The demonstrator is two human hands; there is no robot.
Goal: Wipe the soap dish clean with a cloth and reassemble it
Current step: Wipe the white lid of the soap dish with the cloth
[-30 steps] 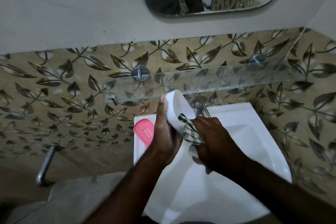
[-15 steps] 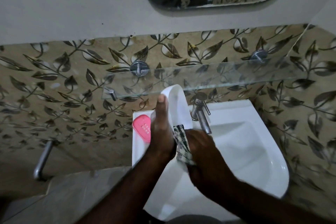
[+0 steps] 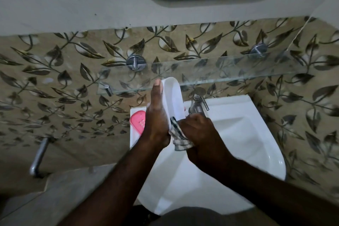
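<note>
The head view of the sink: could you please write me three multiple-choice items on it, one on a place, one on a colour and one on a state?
1. Where does the pink insert lie?
A. On the sink's back left rim
B. On the glass shelf
C. In the basin

2. What colour is the soap dish tray held in the left hand?
A. Pink
B. White
C. Green

3. How is the tray held?
A. Flat on the sink
B. On end over the sink
C. Upside down on the shelf

Answers: 1 A, the insert rests on the rim left of the tap. 2 B, the tray is plainly white. 3 B, it stands on end while the right hand presses the checked cloth against it.
</note>
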